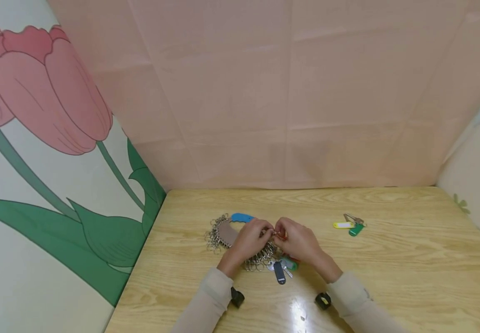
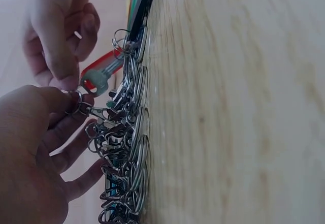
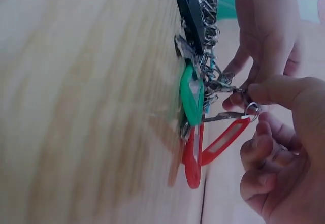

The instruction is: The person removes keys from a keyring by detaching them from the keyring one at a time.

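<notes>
My left hand (image 1: 254,239) pinches a metal ring (image 2: 79,102) clipped to the holder's edge. Facing it, my right hand (image 1: 299,239) pinches a small ring (image 3: 252,111) carrying a key (image 2: 96,81) and a red tag (image 3: 226,140); the fingertips of both hands nearly meet. Under the hands lies a curved brown holder (image 1: 225,232) with a blue part (image 1: 241,217) and many metal clips and rings along its edge. Beside the rings, a black tag (image 1: 279,273), a green tag (image 3: 191,95) and another red tag (image 3: 192,158) rest with keys. Whether the two rings are linked, I cannot tell.
On the table (image 1: 406,277) at the right lie a yellow tag (image 1: 343,225) and a green tag (image 1: 356,230) with keys. Black straps (image 1: 323,300) are at the wrists. A pink cloth (image 1: 231,92) hangs behind, and a tulip-patterned panel (image 1: 48,92) stands at the left.
</notes>
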`<state>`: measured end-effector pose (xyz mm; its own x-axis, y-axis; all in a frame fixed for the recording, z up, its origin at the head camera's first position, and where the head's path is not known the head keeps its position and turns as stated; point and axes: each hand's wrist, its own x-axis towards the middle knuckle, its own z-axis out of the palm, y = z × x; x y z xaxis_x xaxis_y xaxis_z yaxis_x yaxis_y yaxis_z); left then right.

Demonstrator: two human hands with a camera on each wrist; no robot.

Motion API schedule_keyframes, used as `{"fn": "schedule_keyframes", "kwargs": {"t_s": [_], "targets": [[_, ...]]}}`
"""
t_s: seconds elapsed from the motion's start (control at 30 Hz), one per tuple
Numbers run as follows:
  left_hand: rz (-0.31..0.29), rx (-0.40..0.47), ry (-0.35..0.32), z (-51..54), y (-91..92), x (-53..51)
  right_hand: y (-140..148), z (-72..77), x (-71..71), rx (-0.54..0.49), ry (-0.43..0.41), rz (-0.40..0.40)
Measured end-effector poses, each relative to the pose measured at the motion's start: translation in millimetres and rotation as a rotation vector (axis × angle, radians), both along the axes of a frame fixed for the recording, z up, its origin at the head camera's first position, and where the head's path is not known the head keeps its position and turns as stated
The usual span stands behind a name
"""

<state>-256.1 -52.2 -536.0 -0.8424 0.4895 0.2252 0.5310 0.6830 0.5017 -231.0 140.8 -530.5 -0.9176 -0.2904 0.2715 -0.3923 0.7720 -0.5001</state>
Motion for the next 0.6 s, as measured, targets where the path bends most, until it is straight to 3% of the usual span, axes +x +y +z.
{"fn": "schedule_keyframes", "kwargs": {"t_s": [0.17,0.6], "targets": [[0.014,0.020,-0.020,-0.7,1.0,0.8,-4.6,-1.0,0.2,0.027,-0.043,-0.044],[0.036,0.048,-0.039,-2.6,-0.4,0.7,-13.2,0.8,3.3,-0.005,-0.027,-0.120]]}}
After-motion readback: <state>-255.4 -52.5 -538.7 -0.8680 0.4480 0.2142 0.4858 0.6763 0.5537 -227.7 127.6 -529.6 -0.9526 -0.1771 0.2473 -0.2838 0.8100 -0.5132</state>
